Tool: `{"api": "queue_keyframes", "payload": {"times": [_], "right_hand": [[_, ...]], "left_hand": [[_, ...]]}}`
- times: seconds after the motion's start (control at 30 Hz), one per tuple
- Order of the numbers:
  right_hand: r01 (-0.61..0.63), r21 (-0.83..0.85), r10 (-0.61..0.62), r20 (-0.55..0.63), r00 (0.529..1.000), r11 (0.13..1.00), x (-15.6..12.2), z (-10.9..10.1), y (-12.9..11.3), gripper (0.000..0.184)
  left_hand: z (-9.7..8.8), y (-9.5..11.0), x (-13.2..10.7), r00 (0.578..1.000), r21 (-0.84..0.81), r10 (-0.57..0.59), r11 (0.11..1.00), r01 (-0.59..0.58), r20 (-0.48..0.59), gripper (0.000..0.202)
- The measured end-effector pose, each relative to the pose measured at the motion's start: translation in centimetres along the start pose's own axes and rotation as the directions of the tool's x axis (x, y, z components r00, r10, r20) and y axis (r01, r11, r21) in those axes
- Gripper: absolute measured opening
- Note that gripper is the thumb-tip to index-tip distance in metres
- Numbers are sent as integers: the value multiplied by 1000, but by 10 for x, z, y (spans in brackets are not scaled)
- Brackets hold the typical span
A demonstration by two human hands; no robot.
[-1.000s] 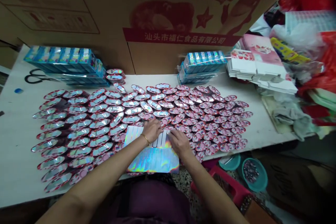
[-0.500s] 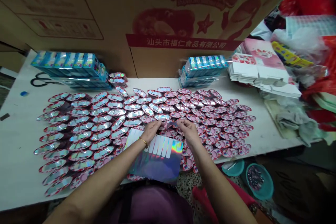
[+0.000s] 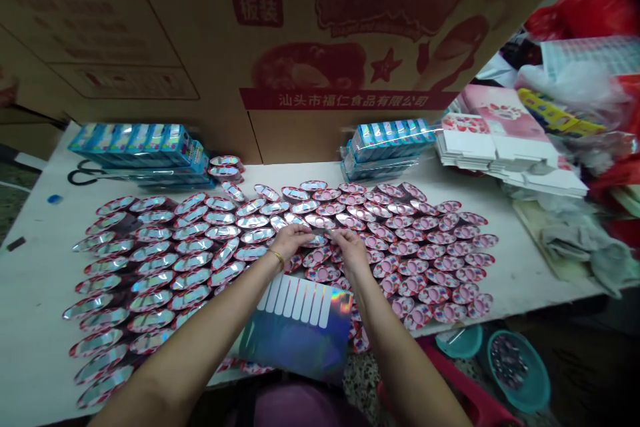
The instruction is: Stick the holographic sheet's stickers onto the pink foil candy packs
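Note:
Many oval, pink-rimmed shiny packages (image 3: 165,260) lie in overlapping rows over a white table (image 3: 35,293). My left hand (image 3: 293,240) and my right hand (image 3: 350,248) meet over the middle rows, fingers pinched together on a small holographic strip (image 3: 323,235) held between them. Below my wrists lies a holographic sticker sheet (image 3: 300,320) with a row of empty white slots along its top. A gold bracelet sits on my left wrist.
Blue boxed packs are stacked at back left (image 3: 143,150) and back centre (image 3: 385,140), scissors (image 3: 83,173) beside the left stack. A big printed cardboard box (image 3: 320,40) walls the back. Flat pink-and-white cartons (image 3: 500,140) and bags pile at right. Teal bowls (image 3: 515,367) sit below the table edge.
Both hands lifted off the sticker sheet's top edge and moved forward over the packages, pinching a strip between them. The camera tilted, so the scene sits lower.

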State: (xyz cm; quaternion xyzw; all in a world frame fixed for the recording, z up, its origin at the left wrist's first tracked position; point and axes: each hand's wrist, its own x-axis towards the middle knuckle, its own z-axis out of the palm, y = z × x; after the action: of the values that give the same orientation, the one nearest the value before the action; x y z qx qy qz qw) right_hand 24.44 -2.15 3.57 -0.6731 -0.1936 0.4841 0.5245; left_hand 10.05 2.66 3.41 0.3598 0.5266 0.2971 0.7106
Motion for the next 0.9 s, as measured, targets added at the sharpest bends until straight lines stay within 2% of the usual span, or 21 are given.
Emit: {"api": "queue_keyframes", "payload": {"times": [0.1, 0.2, 0.27, 0.33, 0.4, 0.47, 0.6, 0.7, 0.8, 0.83, 0.9], "right_hand": [[71, -59, -74, -52, 996, 996, 14, 6, 7, 25], [209, -284, -248, -109, 963, 936, 28, 10, 15, 25], [279, -483, -377, -117, 919, 830, 34, 12, 18, 23], [305, -639, -472, -103, 876, 706, 38, 13, 19, 20], [307, -740, -530, -79, 845, 599, 39, 14, 20, 18], [287, -802, -550, -61, 833, 523, 38, 16, 19, 17], [222, -856, -532, -72, 844, 468, 36, 23, 17, 13], [215, -852, -532, -86, 843, 478, 36, 21, 14, 11], [331, -804, -561, -4, 828, 494, 30, 1, 10, 16], [401, -775, -576, 58, 816, 489, 25, -11, 8, 18], [543, -697, -587, 213, 781, 469, 9, -37, 6, 22]], "left_hand": [[-1, -2, 20, 994, 92, 76, 993, -69, -72, 22], [0, -3, 39, 974, 266, 165, 956, -120, -155, 14], [1, -2, 47, 947, 450, 262, 879, -156, -183, 13], [4, 0, 52, 920, 611, 357, 769, -189, -164, 15], [8, 2, 53, 900, 722, 421, 658, -215, -116, 19], [12, 2, 53, 886, 800, 460, 552, -237, -55, 21], [16, 0, 55, 859, 885, 510, 381, -269, 41, 22], [11, 3, 57, 837, 894, 547, 368, -257, 16, 29], [-2, 10, 43, 814, 892, 581, 371, -260, -5, 29], [-6, 11, 34, 822, 896, 569, 347, -278, 34, 26], [-11, 11, 9, 860, 896, 462, 257, -363, 216, 23]]}}
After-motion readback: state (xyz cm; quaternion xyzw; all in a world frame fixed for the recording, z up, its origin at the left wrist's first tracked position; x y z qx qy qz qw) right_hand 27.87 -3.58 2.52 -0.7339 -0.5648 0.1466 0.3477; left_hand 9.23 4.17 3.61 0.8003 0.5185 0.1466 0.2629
